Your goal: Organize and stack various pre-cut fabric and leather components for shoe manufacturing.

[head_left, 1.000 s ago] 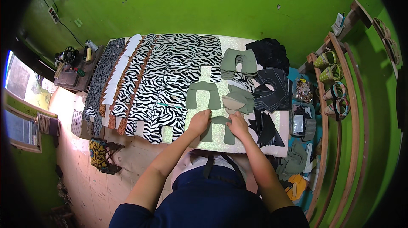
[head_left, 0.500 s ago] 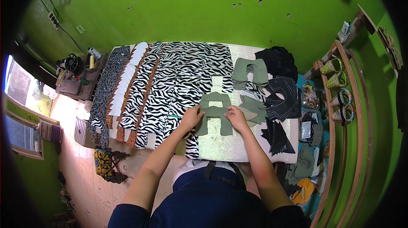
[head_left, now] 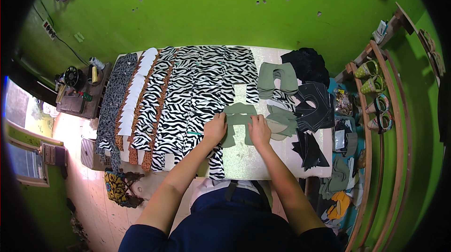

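On the table [head_left: 244, 167], just in front of me, lies an olive-green U-shaped cut piece [head_left: 238, 119], its two legs pointing toward me. My left hand [head_left: 215, 128] pinches its left edge, and the right edge is between the fingertips of my right hand [head_left: 259, 131]. A second green piece [head_left: 239, 108] lies flat beneath and slightly beyond it, partly covered. Beyond my right hand sits a stack of similar green U-shaped pieces [head_left: 277, 77]. Close to the right hand are small green leaf-shaped pieces [head_left: 281, 119], some showing a beige side.
Zebra-print strips [head_left: 204, 78] cover the table's left half, beside white scalloped pieces [head_left: 134, 95] and grey patterned ones [head_left: 117, 92]. Black cut pieces [head_left: 312, 109] lie at the right. A wooden rack [head_left: 373, 158] holding sandals [head_left: 371, 83] stands along the right wall.
Both hands have moved the held green piece slightly away from me, so it now overlaps more of the piece lying beyond it. The view has shifted a little.
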A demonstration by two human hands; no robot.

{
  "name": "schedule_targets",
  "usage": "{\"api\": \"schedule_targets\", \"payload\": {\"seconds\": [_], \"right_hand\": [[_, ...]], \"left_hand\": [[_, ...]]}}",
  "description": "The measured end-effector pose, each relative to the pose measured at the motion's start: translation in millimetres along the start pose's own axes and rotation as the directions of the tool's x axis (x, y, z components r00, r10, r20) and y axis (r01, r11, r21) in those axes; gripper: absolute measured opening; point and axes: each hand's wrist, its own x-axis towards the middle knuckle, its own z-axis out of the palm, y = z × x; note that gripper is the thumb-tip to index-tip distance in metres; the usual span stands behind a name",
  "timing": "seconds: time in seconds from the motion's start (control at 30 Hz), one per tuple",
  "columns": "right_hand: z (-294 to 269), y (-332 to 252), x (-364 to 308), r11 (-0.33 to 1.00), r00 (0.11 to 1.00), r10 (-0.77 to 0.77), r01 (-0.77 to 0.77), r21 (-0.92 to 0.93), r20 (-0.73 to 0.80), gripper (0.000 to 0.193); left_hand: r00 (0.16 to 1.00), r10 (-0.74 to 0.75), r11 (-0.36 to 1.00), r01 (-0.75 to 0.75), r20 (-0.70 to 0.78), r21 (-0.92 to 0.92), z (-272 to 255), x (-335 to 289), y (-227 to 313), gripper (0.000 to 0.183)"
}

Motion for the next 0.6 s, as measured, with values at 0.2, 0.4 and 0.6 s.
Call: {"api": "schedule_targets", "payload": {"seconds": [0.2,0.4,0.6], "right_hand": [[-20.9,22.3,1.6,0.990,0.972,-0.129,0.114,-0.089,-0.198,0.017],[-59.9,67.5,44.1,0.999,0.928,-0.011,-0.006,-0.046,-0.371,0.013],[-88.8,110.1,102.6,0.991,0.908,0.081,-0.119,-0.068,-0.411,0.020]], "left_hand": [[0.982,0.130,0.985,-0.111,-0.139,0.136,0.4,8.4,12.6,0.023],[0.958,0.252,0.967,-0.243,-0.138,0.079,0.8,55.3,57.1,0.018],[0.966,0.229,0.970,-0.215,-0.121,0.117,3.1,112.2,94.0,0.020]]}}
